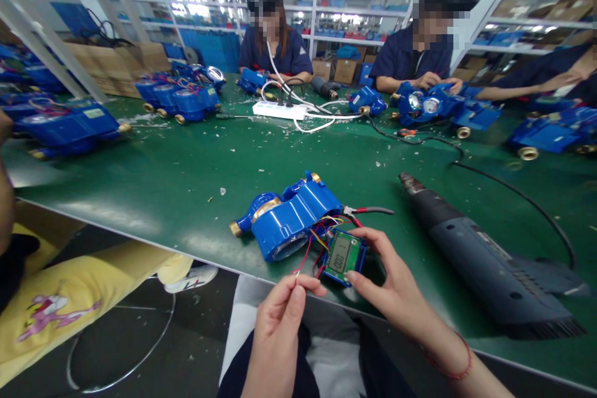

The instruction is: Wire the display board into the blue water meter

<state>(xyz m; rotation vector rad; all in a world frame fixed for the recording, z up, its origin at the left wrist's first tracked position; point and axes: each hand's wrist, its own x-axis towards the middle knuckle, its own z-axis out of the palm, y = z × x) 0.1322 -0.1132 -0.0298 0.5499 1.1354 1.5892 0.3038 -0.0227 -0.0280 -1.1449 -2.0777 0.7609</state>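
Note:
My left hand (283,314) pinches the end of a thin red wire (306,254) between thumb and fingertips, in front of the table edge. With thumb and fingers, my right hand (387,273) grips the sides of a small LCD circuit board (344,255) in a blue frame; its display shows digits. Red, yellow and white wires run from the board to a blue water meter (293,214) with brass fittings, which lies tilted on the green table just behind it. A grey cable with a red sleeve (368,210) sticks out to the meter's right.
A dark heat gun (480,255) lies on the green table (186,180) at the right, its black cord (517,183) running back to a white power strip (278,110). More blue meters (186,96) stand left and right. Co-workers sit opposite; a person in yellow trousers (93,286) is at left.

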